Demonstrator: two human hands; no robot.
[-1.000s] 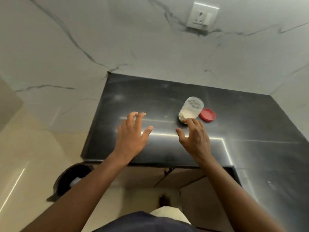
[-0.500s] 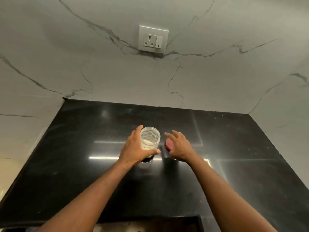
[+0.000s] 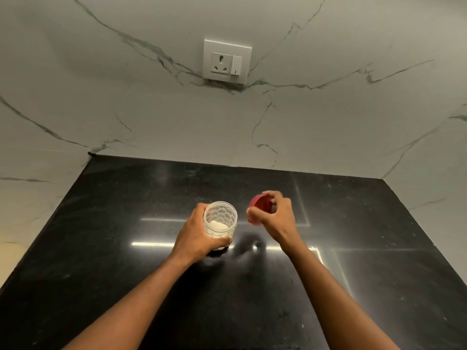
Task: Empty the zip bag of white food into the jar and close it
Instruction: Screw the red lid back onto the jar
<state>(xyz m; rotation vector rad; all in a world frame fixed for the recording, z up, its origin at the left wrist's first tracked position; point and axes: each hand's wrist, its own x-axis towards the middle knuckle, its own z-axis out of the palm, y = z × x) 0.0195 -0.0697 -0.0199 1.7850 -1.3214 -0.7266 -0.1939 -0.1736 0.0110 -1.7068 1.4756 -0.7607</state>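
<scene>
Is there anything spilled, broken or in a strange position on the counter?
Nothing stands out. The jar stands upright in the left hand with white food inside, the right hand holds the red lid beside it, and no spill shows on the black counter.

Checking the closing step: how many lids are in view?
1. The red lid is held tilted in the right hand, right of the open clear jar, which the left hand grips. No others visible.

lid [image 3: 258, 207] red | jar [image 3: 220, 218] clear, seemingly scale-patterned | counter [image 3: 126, 248] black
</scene>
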